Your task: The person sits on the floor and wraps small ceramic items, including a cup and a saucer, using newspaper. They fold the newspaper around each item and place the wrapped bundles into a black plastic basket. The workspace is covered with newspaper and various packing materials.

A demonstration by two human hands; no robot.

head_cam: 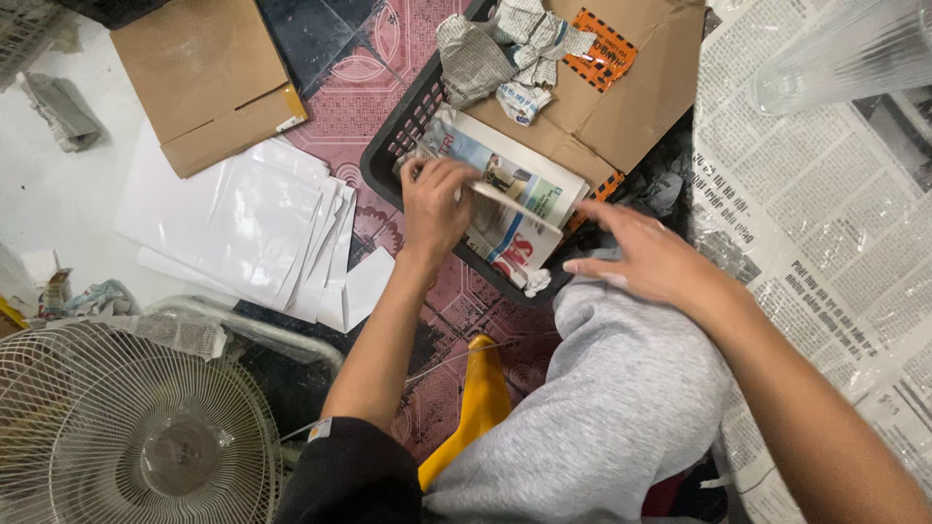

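My left hand [434, 206] grips the near edge of a folded stack of newspapers [515, 199] that lies in a black plastic basket [388, 155]. My right hand [646, 260] hovers flat with fingers spread over the basket's right corner, just above my grey-clad knee [621, 388], holding nothing. Crumpled newspaper balls [505, 53] sit at the far end of the basket, against a flattened cardboard box [621, 97].
A pile of white plastic mailer bags [257, 228] lies on the floor to the left, with a brown cardboard piece [209, 78] behind it. A white fan [126, 427] stands at lower left. Spread newspaper [825, 213] and a clear glass vase [854, 53] are at right.
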